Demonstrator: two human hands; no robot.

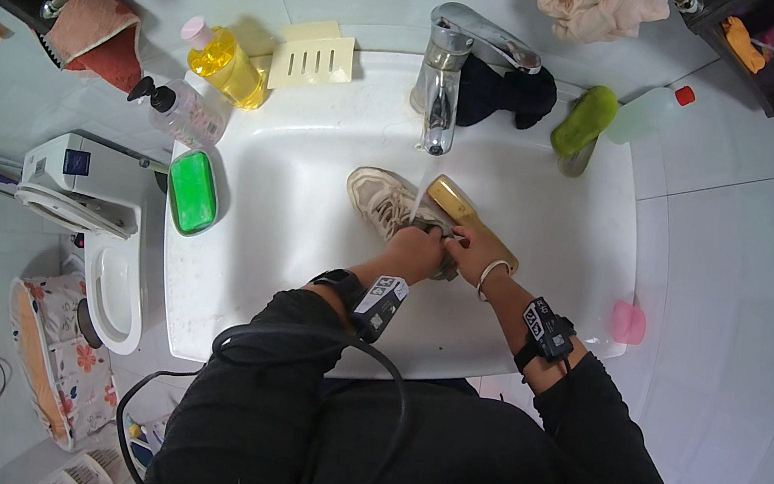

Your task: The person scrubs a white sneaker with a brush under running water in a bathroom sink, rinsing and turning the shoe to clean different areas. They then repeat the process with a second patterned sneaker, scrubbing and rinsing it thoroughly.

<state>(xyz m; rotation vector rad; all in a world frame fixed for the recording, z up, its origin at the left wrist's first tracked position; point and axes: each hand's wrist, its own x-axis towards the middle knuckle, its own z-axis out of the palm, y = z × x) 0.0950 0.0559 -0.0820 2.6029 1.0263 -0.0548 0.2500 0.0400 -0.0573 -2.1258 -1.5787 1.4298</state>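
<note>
In the white sink basin (291, 174) lies a beige lace-up shoe (380, 199), its toe towards the upper left. My left hand (417, 253) is closed on the shoe's collar at the heel end. My right hand (477, 256) is beside it, its fingertips at the collar's edge; whether they pinch it is hard to see. A yellowish brush (456, 200) lies slantwise to the right of the shoe, partly under my right hand. Water runs from the chrome faucet (439, 121) down onto the shoe's opening.
On the left rim are a green soap bar (193, 192), a pump bottle (187, 115) and a bottle of yellow liquid (232, 69). Dark cloth (505, 93) lies behind the faucet, with a green brush (584, 125) to its right. A pink object (627, 323) sits at the right edge.
</note>
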